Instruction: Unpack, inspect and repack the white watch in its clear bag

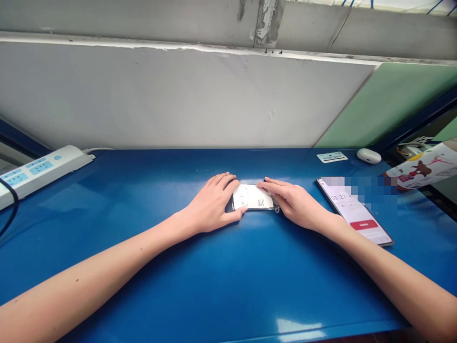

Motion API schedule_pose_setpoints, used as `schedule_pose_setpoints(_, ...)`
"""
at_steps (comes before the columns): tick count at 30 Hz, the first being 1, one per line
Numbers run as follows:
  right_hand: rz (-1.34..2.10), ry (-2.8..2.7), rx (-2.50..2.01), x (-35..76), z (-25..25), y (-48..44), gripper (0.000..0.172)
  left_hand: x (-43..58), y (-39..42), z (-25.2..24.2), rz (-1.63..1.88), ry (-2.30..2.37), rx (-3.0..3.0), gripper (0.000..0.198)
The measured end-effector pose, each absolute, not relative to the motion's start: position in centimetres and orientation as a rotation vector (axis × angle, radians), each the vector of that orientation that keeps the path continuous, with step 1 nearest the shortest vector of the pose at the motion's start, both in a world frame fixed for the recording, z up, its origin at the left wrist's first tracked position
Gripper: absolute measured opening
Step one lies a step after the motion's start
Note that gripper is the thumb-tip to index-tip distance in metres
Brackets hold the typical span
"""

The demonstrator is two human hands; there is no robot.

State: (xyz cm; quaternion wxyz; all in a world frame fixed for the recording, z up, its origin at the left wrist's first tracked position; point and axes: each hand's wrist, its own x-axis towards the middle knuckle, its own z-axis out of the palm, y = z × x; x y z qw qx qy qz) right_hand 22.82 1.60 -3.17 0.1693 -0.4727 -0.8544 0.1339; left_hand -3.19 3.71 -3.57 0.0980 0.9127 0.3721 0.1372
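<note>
A small white rectangular piece (253, 197) with dark printed marks and a dark lower edge lies flat on the blue table; its exact kind cannot be made out. My left hand (216, 202) holds its left end, thumb along the near edge and index finger at the far corner. At the right end, my right hand (291, 200) has its fingers together, with the fingertips on the top and the thumb tucked underneath, partly hidden. A short bit of metal chain (277, 208) shows by the right thumb.
To the right lies a phone (357, 209) showing a running timer, partly blurred out. Behind it are a printed card (332, 157) and a white earbud case (369, 156). A printed package (424, 166) leans in at far right. A power strip (43, 174) stands at left, before the wall.
</note>
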Motion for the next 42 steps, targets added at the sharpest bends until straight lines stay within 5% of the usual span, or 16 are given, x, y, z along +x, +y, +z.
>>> schedule_pose_setpoints(19, 0.614, -2.269, -1.279, 23.2, -3.6, 1.9, 0.038, -3.2, 3.8, -3.6, 0.431, 1.107, 2.714, 0.057)
schedule_pose_setpoints(29, 0.047, -2.242, -1.22, 24.2, -4.3, 2.0, 0.017, -3.4, 4.0, -3.9, 0.467, 1.1, 2.717, 0.053)
schedule_pose_setpoints(42, 0.21, -2.385, -1.244, 24.4, -3.6, 1.5, 0.027, -3.4, 3.7, -3.3, 0.454, 1.042, 2.704, 0.057)
